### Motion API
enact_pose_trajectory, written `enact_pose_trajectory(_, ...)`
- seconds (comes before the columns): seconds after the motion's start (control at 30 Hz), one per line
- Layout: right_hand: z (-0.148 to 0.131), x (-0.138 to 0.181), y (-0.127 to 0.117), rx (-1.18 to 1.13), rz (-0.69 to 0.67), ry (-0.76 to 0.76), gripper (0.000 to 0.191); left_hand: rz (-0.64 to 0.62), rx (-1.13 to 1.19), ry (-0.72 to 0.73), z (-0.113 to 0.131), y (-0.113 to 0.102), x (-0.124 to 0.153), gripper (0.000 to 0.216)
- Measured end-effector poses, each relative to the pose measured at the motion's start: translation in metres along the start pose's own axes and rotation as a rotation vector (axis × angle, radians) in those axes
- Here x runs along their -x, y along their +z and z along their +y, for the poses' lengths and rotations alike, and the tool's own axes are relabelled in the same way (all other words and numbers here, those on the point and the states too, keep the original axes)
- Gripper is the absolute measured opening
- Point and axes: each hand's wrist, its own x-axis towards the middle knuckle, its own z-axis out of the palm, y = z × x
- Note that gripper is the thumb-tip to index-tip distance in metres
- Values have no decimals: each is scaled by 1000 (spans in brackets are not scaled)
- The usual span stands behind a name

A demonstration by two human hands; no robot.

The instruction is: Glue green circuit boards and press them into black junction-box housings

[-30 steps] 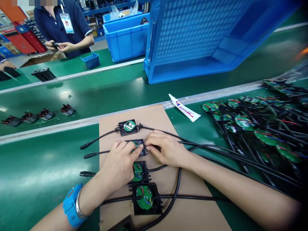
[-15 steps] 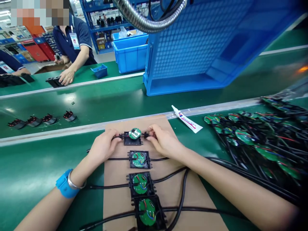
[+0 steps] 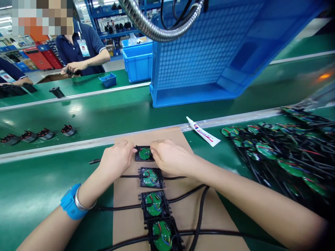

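Several black square housings with round green circuit boards and black cables lie in a column on a brown cardboard sheet [image 3: 180, 209]. My left hand [image 3: 117, 160] and my right hand [image 3: 169, 157] press, fingers curled, on either side of the farthest housing [image 3: 144, 153]. Its green board sits down inside the black frame. Below it lie the second housing [image 3: 150, 177], the third housing [image 3: 154, 204] and a fourth housing [image 3: 163, 237]. A blue wristband [image 3: 69, 202] is on my left wrist.
A white glue tube [image 3: 204, 131] lies right of the cardboard. A heap of green boards with cables [image 3: 277, 150] fills the right. A tilted blue crate [image 3: 209, 52] stands behind. Small black parts [image 3: 39, 134] ride the conveyor on the left. A person in dark blue [image 3: 81, 52] works opposite.
Both hands moved from the second housing up to the farthest one. The green board there, raised half a second ago, now sits down in its frame, with both hands closed in on it.
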Motion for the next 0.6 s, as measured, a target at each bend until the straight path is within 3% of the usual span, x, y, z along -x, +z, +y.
enact_pose_trajectory(0.27, -1, -9, 5, -3, -103, 62, 28, -9, 21, -4, -1, 11, -4, 20)
enact_pose_trajectory(0.6, 6, -15, 20, -27, -122, -23, 43, 25, 181, 88, -19, 16, -4, 12)
